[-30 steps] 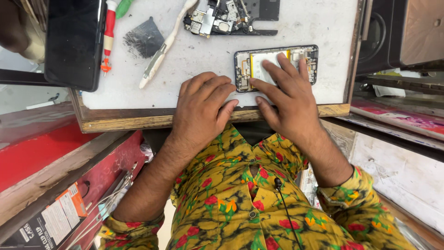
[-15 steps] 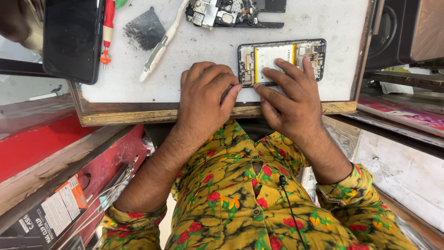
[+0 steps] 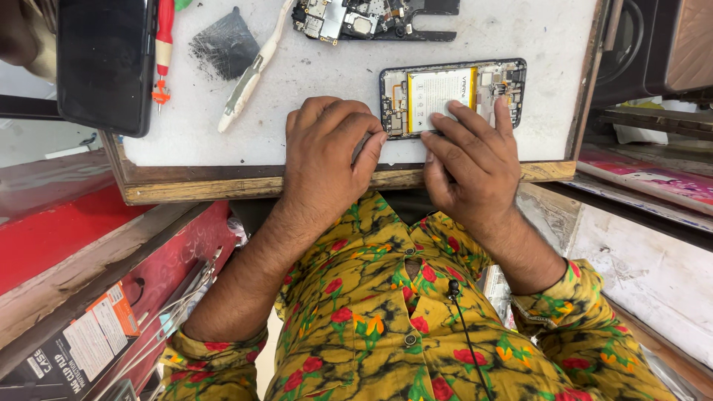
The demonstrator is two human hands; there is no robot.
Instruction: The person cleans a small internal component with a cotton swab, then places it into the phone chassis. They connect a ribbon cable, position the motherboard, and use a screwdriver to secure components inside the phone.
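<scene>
An opened phone (image 3: 445,85) lies on the white work mat (image 3: 312,74), back cover off, with its battery and circuit parts showing. My right hand (image 3: 471,160) rests on the phone's near edge. Its fingers are spread over the battery and lower frame, and its thumb sits at the near rim, steadying the phone. My left hand (image 3: 327,156) lies on the mat just left of the phone with its fingers curled. Its fingertips and thumb meet at the phone's near left corner. Whether something small is pinched there is hidden.
A removed circuit-board assembly (image 3: 364,18) lies at the far edge. A white plastic pry tool (image 3: 249,78), a dark mesh patch (image 3: 223,44), a red screwdriver (image 3: 162,52) and a black phone screen (image 3: 104,63) are on the left. The wooden bench edge (image 3: 223,182) runs in front, above red boxes (image 3: 67,245).
My right hand has drawn back toward me, uncovering more of the battery. My left hand's curled fingers have closed in on the phone's near left corner.
</scene>
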